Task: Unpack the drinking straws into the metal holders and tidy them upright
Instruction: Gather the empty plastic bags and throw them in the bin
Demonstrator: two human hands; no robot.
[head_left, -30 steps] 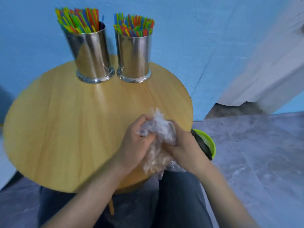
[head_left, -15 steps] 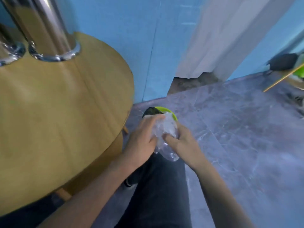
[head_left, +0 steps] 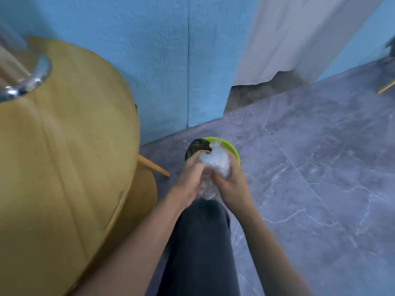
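Both hands are off the table now. Left hand (head_left: 188, 182) and right hand (head_left: 230, 184) meet above the knee, fingers of each curled tight round a scrunched clear wrapper (head_left: 215, 161). The wad bulges out past the fingertips. A second ago the same wad was being balled up over the near edge of the table, with both holders in sight and packed with coloured straws. Since then the hands have carried it out to the right and down, and the view has swung with them. Just beyond the fingertips, under the wad: green bin (head_left: 232, 149) with dark liner, on the floor. Table (head_left: 64, 157) lies left of the left hand, not touching. Only the foot of one holder (head_left: 32, 80) shows, well apart, up and left of the fingers. The straws are out of frame, so how they stand now cannot be checked. Reading: unpacking looks finished, waste about to go. Likely left: let go over the bin, then see that the straws stand upright.
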